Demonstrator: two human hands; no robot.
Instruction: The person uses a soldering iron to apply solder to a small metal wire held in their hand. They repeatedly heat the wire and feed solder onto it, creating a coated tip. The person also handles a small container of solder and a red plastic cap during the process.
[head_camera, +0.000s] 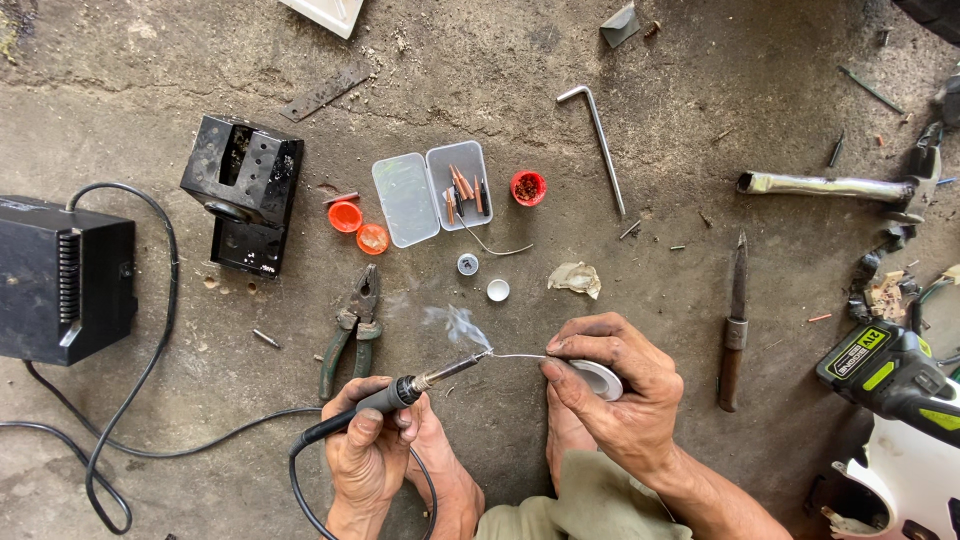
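Lower centre of the frame: the left hand is closed fully around the dark grip of a soldering iron, fingers wrapped over the handle and its cable trailing down and left toward the black power unit at the left edge. The iron's metal tip points right and upward, and a wisp of smoke rises from the tip. The right hand pinches a thin solder wire between thumb and forefinger while cupping a small round white spool against the palm; the wire's free end touches the iron tip. Judgement: the wire is light, soft and easily bent, so it is best held close behind its free end; the iron is light but hot at the metal shaft, so it should be gripped only on the insulated handle. On the concrete floor above the hands lie green-handled pliers, an open clear plastic case holding copper-coloured tips, orange caps, a black iron stand and a bent hex key. A knife lies to the right.
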